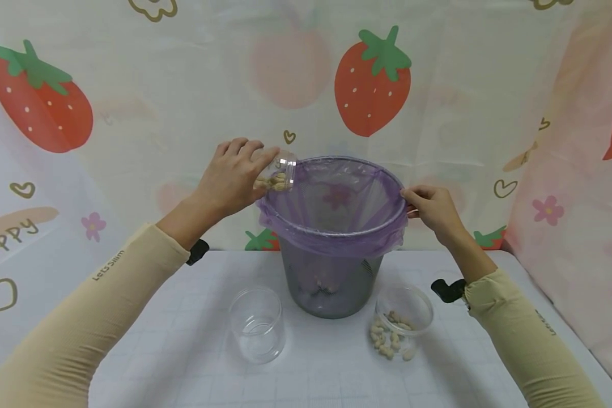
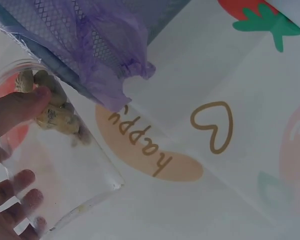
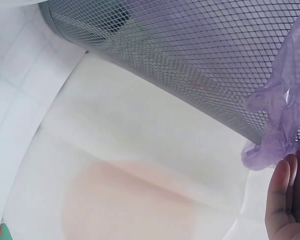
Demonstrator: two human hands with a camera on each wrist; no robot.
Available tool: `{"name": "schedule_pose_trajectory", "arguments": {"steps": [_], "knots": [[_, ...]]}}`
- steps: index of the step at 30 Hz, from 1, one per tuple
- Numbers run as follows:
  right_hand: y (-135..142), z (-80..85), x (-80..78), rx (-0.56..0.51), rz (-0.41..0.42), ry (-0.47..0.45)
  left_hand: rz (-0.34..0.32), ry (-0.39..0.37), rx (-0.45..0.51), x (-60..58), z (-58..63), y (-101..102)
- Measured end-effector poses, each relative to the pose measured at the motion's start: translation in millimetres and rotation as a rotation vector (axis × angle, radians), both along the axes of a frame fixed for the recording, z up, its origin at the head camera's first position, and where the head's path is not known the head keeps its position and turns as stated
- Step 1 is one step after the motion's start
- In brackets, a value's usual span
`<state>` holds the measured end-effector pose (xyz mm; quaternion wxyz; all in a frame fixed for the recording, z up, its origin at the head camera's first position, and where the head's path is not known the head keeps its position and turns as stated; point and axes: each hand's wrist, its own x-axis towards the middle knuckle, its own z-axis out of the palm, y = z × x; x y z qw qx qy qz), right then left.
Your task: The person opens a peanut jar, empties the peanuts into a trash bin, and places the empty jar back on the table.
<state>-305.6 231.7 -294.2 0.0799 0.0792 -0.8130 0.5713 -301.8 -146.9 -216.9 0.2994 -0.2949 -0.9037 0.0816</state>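
Two grips are at work: my left hand (image 1: 228, 182) is wrapped round a clear, colourless, cylindrical plastic jar (image 1: 288, 164), and my right hand (image 1: 434, 211) pinches the edge of a thin, translucent purple plastic bag (image 1: 336, 242) where it folds over the rim of a round grey metal-mesh bin (image 1: 306, 294). I have the jar tilted at the bin's left rim, with tan, shelled peanuts (image 1: 274, 182) bunched towards its mouth. The lip sits so near the rim that, if I tip further without reaching inwards, I judge some peanuts could drop outside, onto the white table (image 1: 194, 345).

The smooth wall might also slip, since my fingertips press on slick plastic. On the right, a hard tug could tear the film or drag the bin askew; too slack a pinch could let the loose fold slide off the rim. Below, a clear jar with nothing visible inside (image 1: 257, 331) and another clear round jar (image 1: 419, 303) holding more peanuts (image 1: 385, 340) stand in front of the bin, so a low sweep of either forearm could knock one over.
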Motion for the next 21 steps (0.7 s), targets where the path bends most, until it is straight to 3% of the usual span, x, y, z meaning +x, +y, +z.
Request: {"name": "schedule_pose_trajectory", "arguments": {"steps": [7, 11, 16, 21], "knots": [[-0.1, -0.1, -0.5, 0.003, -0.001, -0.006, -0.100, 0.079, -0.005, -2.6, -4.7, -1.4], [0.1, -1.1, -1.1, 0.000, -0.001, -0.011, -0.091, 0.085, -0.011, -2.8, -7.7, -1.6], [0.7, -2.0, -1.8, 0.000, 0.000, -0.016, -0.078, 0.148, -0.024, -3.8, -8.5, -1.3], [0.7, -0.8, -1.2, -0.015, -0.002, -0.018, -0.056, 0.123, -0.027, -2.5, -7.2, -0.4]]}}
